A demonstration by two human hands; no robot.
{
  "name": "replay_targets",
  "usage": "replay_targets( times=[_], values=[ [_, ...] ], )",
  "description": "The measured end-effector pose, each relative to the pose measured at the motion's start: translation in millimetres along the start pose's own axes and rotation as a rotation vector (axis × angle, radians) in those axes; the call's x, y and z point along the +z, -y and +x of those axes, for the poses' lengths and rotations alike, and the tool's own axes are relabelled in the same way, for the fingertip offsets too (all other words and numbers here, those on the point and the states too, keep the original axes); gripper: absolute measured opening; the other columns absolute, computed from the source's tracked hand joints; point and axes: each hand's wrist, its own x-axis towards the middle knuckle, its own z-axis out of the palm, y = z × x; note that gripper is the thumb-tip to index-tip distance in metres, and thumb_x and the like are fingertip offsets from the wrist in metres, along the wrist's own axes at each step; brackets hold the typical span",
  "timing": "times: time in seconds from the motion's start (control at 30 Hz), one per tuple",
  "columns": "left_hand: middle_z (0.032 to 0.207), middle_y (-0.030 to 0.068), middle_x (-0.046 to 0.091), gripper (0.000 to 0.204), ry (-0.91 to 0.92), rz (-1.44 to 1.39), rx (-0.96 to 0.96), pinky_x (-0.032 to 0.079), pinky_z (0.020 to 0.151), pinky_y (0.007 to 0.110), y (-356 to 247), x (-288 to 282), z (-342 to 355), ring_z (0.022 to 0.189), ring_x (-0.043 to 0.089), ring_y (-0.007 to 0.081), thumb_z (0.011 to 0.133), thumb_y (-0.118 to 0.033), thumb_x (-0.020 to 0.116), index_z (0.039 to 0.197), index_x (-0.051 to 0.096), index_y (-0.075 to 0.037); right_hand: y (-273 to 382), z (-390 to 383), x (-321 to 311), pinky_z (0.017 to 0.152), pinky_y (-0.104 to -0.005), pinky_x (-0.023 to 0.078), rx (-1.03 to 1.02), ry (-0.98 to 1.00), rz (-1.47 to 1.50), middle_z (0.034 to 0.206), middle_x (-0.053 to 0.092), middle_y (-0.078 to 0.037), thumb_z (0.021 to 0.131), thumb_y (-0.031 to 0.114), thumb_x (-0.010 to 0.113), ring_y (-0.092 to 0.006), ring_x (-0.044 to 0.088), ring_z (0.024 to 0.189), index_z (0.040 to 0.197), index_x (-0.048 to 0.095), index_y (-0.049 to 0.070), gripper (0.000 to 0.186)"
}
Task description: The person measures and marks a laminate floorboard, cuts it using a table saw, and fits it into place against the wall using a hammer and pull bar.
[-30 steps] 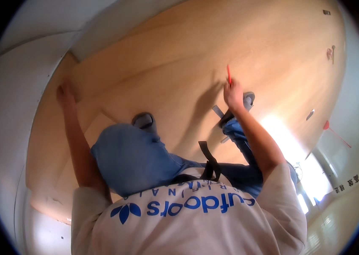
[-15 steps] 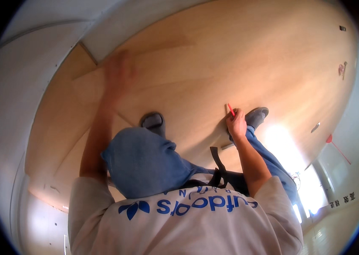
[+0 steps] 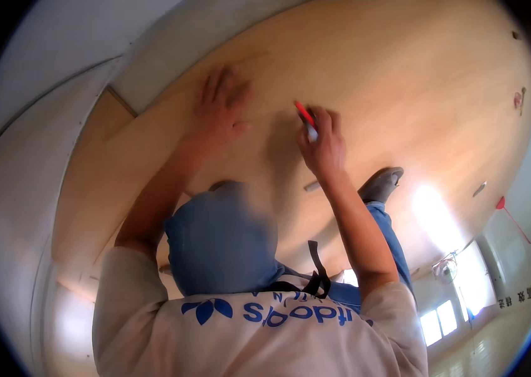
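A broad tan wooden surface (image 3: 403,81) stretched beneath the person, whose grey shoe (image 3: 380,184) showed toward the right. The blurred left hand (image 3: 220,107) was spread flat over it, visibly holding nothing, while the right hand (image 3: 324,141) curled around a slim red tool (image 3: 303,112), its tip toward the left hand.

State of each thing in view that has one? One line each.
Left hand: open, fingers spread, blurred; contact unclear.
Right hand: closed, gripping.
Red pen-like tool: held in right hand, slanted.
Wooden sheet: spread out beneath both hands.
Black strap: one end loose.
Right shoe: worn.
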Motion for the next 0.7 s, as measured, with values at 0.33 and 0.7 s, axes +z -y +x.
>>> replay_targets(
  times=[0.33, 0.7],
  values=[
    [0.148, 0.0092, 0.053, 0.061, -0.093, -0.018, 0.186, 0.038, 0.112, 0.051, -40.0, 25.3, 15.0, 0.138, 0.049, 0.0302, 0.078, -0.027, 0.080, 0.136, 0.062, -0.017, -79.5, -51.1, 12.6, 0.074, -0.0490, 0.060, 0.088, -0.006, -0.065, 0.130, 0.060, -0.016, 0.089, 0.025, 0.079, -0.0415, 0.070, 0.090, 0.133, 0.059, 0.013, 0.050],
    [0.157, 0.0053, 0.048, 0.058, -0.067, 0.017, 0.211, 0.035, 0.115, 0.049, -30.5, 26.8, 33.8, 0.145, 0.043, 0.0232, 0.085, -0.026, 0.074, 0.142, 0.060, -0.021, -97.2, -33.1, 13.5, 0.074, -0.0421, 0.059, 0.027, -0.027, 0.091, 0.118, 0.064, -0.013, 0.087, 0.014, 0.079, -0.0337, 0.070, 0.093, 0.122, 0.069, 0.013, 0.036]
  ],
)
